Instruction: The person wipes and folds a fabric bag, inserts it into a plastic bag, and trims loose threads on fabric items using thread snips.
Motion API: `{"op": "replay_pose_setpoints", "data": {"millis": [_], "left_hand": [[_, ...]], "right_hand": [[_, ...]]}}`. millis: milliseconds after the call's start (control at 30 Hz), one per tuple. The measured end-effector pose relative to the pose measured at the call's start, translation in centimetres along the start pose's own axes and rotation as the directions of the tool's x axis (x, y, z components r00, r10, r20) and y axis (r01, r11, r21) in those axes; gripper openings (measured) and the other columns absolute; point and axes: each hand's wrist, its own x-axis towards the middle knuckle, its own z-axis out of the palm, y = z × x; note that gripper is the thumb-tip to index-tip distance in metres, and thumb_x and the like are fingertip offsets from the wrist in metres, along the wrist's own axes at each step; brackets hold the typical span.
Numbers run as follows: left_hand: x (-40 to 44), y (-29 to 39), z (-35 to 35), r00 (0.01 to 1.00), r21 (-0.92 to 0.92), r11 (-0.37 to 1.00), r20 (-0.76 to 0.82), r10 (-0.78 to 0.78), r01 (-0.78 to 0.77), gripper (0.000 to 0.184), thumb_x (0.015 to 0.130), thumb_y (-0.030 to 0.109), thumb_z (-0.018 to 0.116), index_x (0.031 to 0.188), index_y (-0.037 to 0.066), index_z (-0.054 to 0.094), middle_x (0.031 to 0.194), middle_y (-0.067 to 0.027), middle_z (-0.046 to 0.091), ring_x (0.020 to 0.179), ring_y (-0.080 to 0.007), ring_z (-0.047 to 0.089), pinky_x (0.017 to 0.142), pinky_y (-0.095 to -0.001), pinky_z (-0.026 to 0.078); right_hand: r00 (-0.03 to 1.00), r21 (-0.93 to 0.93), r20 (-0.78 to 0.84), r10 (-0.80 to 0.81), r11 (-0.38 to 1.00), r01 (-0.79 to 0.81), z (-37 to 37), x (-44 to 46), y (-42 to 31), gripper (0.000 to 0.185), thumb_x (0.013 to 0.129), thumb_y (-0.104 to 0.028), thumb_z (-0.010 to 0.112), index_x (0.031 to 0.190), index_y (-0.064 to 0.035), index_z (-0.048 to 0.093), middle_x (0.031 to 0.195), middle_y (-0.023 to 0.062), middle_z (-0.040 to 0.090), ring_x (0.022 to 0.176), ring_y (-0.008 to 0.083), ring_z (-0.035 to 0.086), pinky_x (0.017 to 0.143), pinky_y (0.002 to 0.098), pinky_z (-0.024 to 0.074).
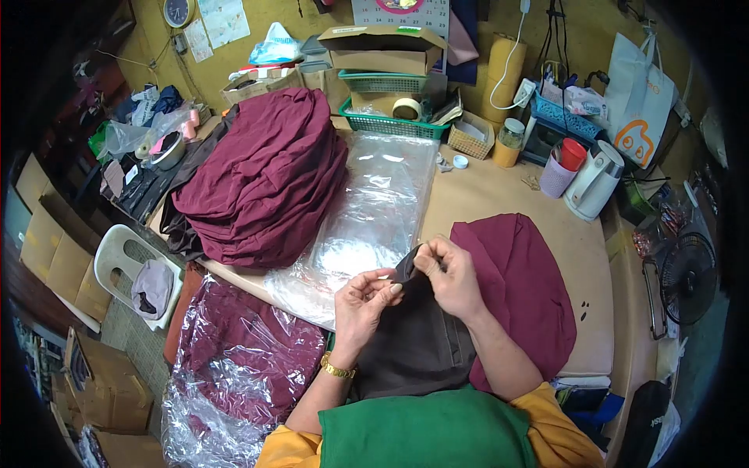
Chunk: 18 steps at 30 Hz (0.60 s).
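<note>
My left hand point(364, 304) pinches the edge of a dark brown cloth point(413, 343), its thumb and fingers pressed together. Just to the right and slightly higher, my right hand point(452, 277) grips the same cloth's upper edge between thumb and fingers. The cloth hangs from both hands down toward my green apron point(425, 433). Beside it on the right, a maroon cloth point(527, 296) lies on the table, partly behind my right forearm. A large folded pile of maroon cloth point(265, 179) stands at the table's left, next to clear plastic sheets point(370, 203).
Maroon cloth in clear plastic point(242, 359) lies low on the left, near a white chair point(129, 269). At the table's back are a green basket point(390, 126), a jar point(509, 144), a purple cup point(555, 179) and a kettle point(593, 183). A fan point(686, 277) stands right.
</note>
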Motion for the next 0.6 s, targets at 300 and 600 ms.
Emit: {"op": "replay_pose_setpoints", "data": {"millis": [300,600], "left_hand": [[-0.6,0.5,0.6,0.985,0.023,0.986,0.052,0.166,-0.167,0.04,0.087,-0.002,0.072,0.122,-0.006,0.054,0.085,-0.0083,0.07,0.076,-0.0114,0.067,0.071,-0.023,0.056],[-0.5,-0.2,-0.4,0.997,-0.057,0.995,-0.005,0.078,-0.078,0.014,0.091,0.004,0.069,0.103,-0.003,0.069,0.089,-0.0063,0.071,0.077,-0.0111,0.068,0.069,-0.0225,0.056]], "right_hand": [[0.96,-0.286,0.278,-0.024,0.952,0.106,0.1,-0.2,-1.8,0.011,0.086,-0.004,0.072,0.084,0.0022,0.063,0.084,0.0055,0.057,0.078,0.0138,0.057,0.071,0.0294,0.0464],[0.946,0.362,0.111,0.305,0.874,-0.324,-0.5,0.3,-1.3,0.018,0.095,-0.016,0.067,0.09,-0.0005,0.06,0.087,-0.0024,0.051,0.079,0.0085,0.048,0.066,0.028,0.045]]}}
